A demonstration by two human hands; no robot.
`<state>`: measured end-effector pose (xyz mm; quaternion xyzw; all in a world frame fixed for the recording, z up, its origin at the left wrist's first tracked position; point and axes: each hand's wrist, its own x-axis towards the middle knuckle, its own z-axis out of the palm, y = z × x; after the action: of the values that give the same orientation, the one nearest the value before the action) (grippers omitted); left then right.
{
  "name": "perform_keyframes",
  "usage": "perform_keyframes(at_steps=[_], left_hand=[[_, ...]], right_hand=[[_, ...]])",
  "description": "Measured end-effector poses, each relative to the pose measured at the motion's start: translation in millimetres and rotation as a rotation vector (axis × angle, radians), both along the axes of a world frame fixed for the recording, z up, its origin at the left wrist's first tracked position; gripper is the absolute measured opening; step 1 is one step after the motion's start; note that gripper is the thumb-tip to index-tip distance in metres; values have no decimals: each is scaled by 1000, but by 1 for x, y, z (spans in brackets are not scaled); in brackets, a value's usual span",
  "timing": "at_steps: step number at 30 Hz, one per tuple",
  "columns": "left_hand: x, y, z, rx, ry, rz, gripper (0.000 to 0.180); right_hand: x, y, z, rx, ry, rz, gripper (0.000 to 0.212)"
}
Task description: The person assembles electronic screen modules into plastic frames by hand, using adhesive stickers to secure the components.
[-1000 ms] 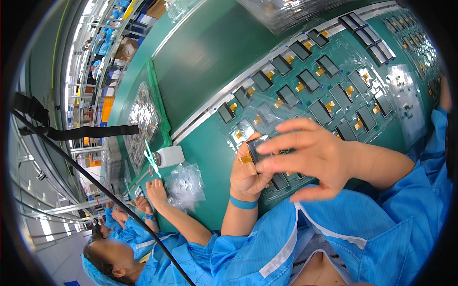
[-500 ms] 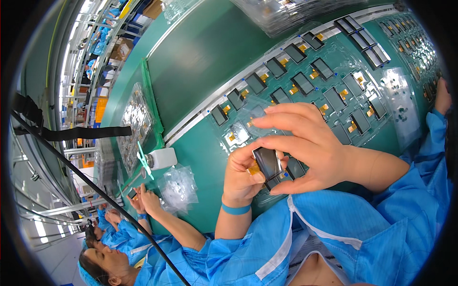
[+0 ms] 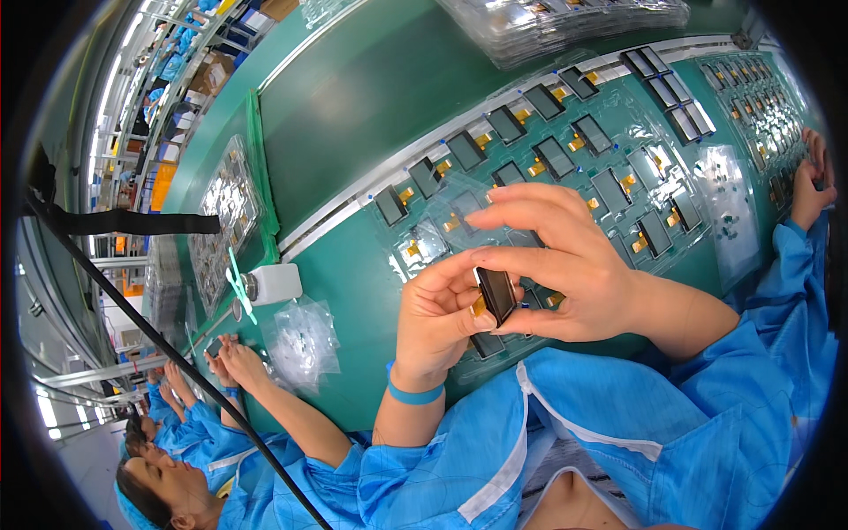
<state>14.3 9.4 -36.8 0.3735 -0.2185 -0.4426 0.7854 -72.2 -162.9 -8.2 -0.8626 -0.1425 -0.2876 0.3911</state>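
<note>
A small black display module [image 3: 498, 297] with an orange flex tail is held between my two hands above the bench. My left hand [image 3: 428, 331], with a blue band at its wrist, grips it near the tail, thumb in front and fingers curled behind. My right hand [image 3: 579, 278] spans the module, index finger at its top end and thumb at its bottom end; the other fingers are raised. Beyond them a clear tray [image 3: 658, 187] carries rows of similar display modules [image 3: 555, 156]. Clear film [image 3: 449, 212] shows by my raised right fingertips; whether I touch it, I cannot tell.
Stacked clear trays [image 3: 565, 31] stand at the far side. Black frames [image 3: 671, 93] and a clear bag [image 3: 729, 212] lie to the right. Left are a white bottle [image 3: 276, 284], green tweezers [image 3: 238, 284] and plastic bags [image 3: 302, 344]. Co-workers' hands [image 3: 240, 364] work on both sides.
The display module has been turned more edge-on, and my fingers have shifted around it. The whole view has moved slightly, and more of the right-hand co-worker's hand shows.
</note>
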Motion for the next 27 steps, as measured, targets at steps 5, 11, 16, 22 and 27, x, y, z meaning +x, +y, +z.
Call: perform_keyframes(at_steps=[5, 11, 16, 22, 27], left_hand=[[0, 0, -2, 4, -33, -13, 54], [1, 0, -5, 35, -16, -22, 54], [0, -1, 0, 59, 9, -4, 53], [0, -3, -2, 63, 28, -2, 53], [-1, -3, -3, 64, 17, 16, 52]], right_hand=[[0, 0, -3, -9, -25, 10, 51], [0, 0, -4, -7, -17, -1, 50], [2, 1, -5, 6, -17, -2, 50], [2, 3, -6, 22, -16, -24, 49], [1, 2, -7, 29, -5, -28, 49]])
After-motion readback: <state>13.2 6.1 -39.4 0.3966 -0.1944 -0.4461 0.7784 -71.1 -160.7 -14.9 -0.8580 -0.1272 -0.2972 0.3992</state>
